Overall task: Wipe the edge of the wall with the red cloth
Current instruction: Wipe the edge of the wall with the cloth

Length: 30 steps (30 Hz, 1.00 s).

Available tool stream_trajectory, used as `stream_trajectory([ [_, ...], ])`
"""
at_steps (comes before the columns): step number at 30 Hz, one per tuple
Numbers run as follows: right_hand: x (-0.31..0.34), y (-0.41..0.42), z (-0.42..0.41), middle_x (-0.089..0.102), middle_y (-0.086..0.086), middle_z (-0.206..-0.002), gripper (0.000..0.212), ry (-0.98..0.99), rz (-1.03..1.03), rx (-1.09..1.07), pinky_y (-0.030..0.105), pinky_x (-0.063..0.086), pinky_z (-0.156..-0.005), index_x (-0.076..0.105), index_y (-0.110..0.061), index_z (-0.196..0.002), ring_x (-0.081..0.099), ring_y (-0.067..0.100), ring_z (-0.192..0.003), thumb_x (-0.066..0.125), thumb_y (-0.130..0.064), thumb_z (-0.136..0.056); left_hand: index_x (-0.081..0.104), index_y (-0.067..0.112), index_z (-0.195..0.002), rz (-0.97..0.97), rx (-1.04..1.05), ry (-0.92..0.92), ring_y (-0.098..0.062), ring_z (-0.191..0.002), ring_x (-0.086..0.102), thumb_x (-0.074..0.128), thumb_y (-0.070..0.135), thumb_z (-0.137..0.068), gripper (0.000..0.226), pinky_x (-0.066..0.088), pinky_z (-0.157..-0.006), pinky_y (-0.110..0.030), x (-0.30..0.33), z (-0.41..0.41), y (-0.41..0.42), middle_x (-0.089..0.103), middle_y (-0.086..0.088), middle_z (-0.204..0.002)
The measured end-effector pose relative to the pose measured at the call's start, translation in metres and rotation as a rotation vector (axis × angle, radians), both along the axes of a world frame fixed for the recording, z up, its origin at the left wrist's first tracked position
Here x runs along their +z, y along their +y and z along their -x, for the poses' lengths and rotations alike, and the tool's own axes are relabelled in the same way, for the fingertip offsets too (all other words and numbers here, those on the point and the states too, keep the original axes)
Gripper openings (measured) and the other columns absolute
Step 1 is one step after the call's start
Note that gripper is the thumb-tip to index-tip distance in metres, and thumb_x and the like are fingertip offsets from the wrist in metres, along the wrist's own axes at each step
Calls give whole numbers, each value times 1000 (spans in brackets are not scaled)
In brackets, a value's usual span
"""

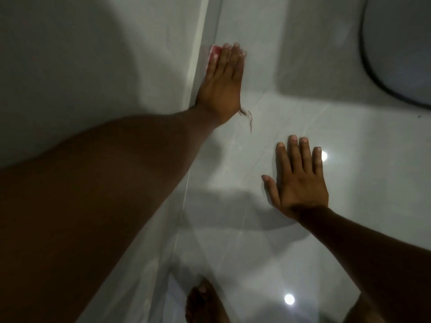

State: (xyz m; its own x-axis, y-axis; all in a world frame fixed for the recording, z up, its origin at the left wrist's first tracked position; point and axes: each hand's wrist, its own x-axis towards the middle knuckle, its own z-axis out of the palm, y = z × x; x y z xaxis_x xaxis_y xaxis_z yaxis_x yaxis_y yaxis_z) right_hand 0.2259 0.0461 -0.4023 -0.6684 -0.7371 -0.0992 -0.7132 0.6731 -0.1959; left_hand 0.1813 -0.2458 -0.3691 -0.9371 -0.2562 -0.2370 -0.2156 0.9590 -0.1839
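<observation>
My left hand (222, 82) lies flat against the white tiled wall, right beside the vertical wall edge (198, 54). Under its fingers it presses the red cloth (214, 53), of which only a small pink-red corner shows past the fingertips; a frayed thread hangs near the wrist. My right hand (297, 180) rests flat on the glossy tile wall (268, 43) lower and to the right, fingers spread, holding nothing.
A grey painted wall face (93, 54) lies left of the edge. A dark curved rim of a round fixture (373, 71) is at the upper right. My bare foot (203, 301) stands on the shiny floor at the bottom. Light spots reflect off the tiles.
</observation>
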Motion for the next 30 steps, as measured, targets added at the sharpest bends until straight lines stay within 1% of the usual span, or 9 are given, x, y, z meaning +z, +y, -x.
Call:
stream_trajectory([
  [8,4,0,1,11,21,-171,83,-26,-24,-8,56,2,-128,20,-7,-163,3,38,-159,32,-60,-100,16,0,-156,-201,183,169,-42,-154,5,16,15,-93,66,12,-126,-52,7,-92,56,14,-24,-165],
  [10,3,0,0,10,21,-171,84,-31,-21,-10,56,2,-128,21,-7,-163,2,38,-160,32,-60,-100,10,2,-158,-167,202,115,-40,-155,1,22,11,-92,68,12,-127,-51,5,-140,79,8,-23,-166],
  [13,2,1,0,10,21,-171,84,-24,-15,-14,56,3,-128,21,-7,-163,1,37,-160,33,-61,-100,19,2,-157,-156,220,111,-39,-154,12,27,9,-94,63,17,-127,-50,5,-180,101,18,-21,-165],
  [16,-1,1,0,10,21,-171,84,-28,-13,-14,56,3,-128,21,-7,-163,1,36,-160,31,-62,-100,19,2,-157,-178,215,76,-40,-154,8,25,14,-90,68,11,-127,-53,10,-145,85,16,-22,-165],
  [18,-1,1,0,11,20,-172,84,-29,-4,-16,56,3,-128,21,-8,-163,0,36,-160,31,-62,-100,17,1,-157,-193,151,69,-42,-154,6,50,24,-92,76,8,-127,-54,8,-99,58,14,-23,-165],
  [20,1,1,0,11,21,-171,84,-31,-2,-18,56,4,-128,21,-8,-164,1,36,-160,32,-62,-100,10,-1,-157,-148,122,11,-43,-154,3,76,49,-78,114,3,-127,-55,6,-46,28,8,-25,-165],
  [21,1,1,0,11,21,-171,84,-34,-4,-15,57,4,-128,21,-8,-164,1,36,-160,32,-61,-100,5,-2,-156,-112,114,-21,-44,-153,1,76,55,-77,121,2,-127,-55,6,-26,17,4,-27,-165],
  [25,1,1,-1,13,21,-171,83,-20,23,-18,56,5,-128,24,-7,-163,3,36,-160,33,-60,-100,0,-5,-155,-105,116,14,-47,-153,-2,53,27,-93,87,3,-127,-54,6,19,-1,-1,-32,-164],
  [30,-2,2,0,14,20,-171,82,5,33,-19,55,5,-128,26,-8,-163,4,36,-160,35,-60,-99,0,0,-156,-138,154,55,-40,-154,-3,62,31,-91,95,1,-128,-50,6,40,-9,-1,-27,-166],
])
